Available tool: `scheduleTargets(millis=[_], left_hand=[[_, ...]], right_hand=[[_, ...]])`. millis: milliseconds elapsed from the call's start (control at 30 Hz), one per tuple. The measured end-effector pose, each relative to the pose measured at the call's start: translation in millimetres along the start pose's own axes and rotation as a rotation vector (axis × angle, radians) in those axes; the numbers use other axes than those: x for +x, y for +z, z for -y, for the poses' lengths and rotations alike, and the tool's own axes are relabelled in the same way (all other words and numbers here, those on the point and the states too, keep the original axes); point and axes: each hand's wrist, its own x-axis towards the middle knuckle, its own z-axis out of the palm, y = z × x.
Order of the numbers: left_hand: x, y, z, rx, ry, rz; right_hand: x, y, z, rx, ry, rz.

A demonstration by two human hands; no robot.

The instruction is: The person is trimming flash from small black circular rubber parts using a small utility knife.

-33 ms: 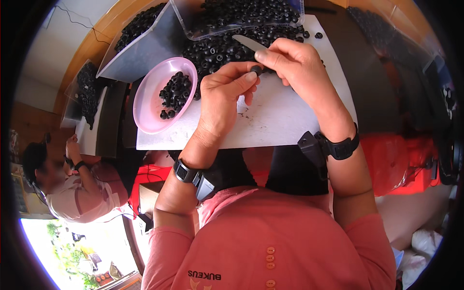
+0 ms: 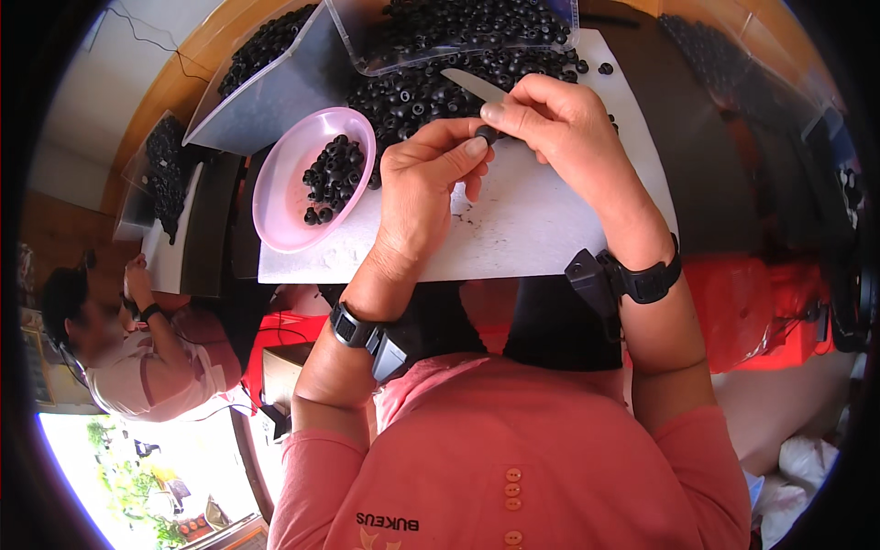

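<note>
My left hand (image 2: 423, 188) pinches a small black rubber ring (image 2: 487, 136) between thumb and forefinger above a white board (image 2: 522, 234). My right hand (image 2: 559, 124) meets it from the right and grips a small knife, whose grey blade (image 2: 472, 84) points up and to the left. The fingertips of both hands touch at the ring. A pile of black rings (image 2: 417, 92) lies on the board just beyond my hands. To the left, a pink bowl (image 2: 275, 197) holds several more rings.
A clear plastic tub (image 2: 458, 32) full of black rings stands at the back, with a grey tray (image 2: 266, 96) of rings to its left. Another person (image 2: 119, 348) sits at the lower left beside another board. Red cloth (image 2: 752, 312) lies at the right.
</note>
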Motion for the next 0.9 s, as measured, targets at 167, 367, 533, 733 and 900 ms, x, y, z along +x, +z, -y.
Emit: scheduleTargets(millis=[167,367,533,733,900], left_hand=[[-5,-2,4,-0.137,0.004,-0.009],[-3,-11,7,-0.199,0.014,0.026],[-2,-13,8,-0.22,0.014,0.016],[-1,-13,8,-0.307,0.014,0.018],[-3,-15,7,-0.294,-0.014,0.045]], right_hand=[[0,5,-3,-0.02,-0.013,0.059],[1,3,-1,0.04,0.039,0.093],[1,5,0,0.011,0.019,0.153],[0,6,1,-0.034,0.016,0.154],[0,5,-1,-0.056,0.007,0.167]])
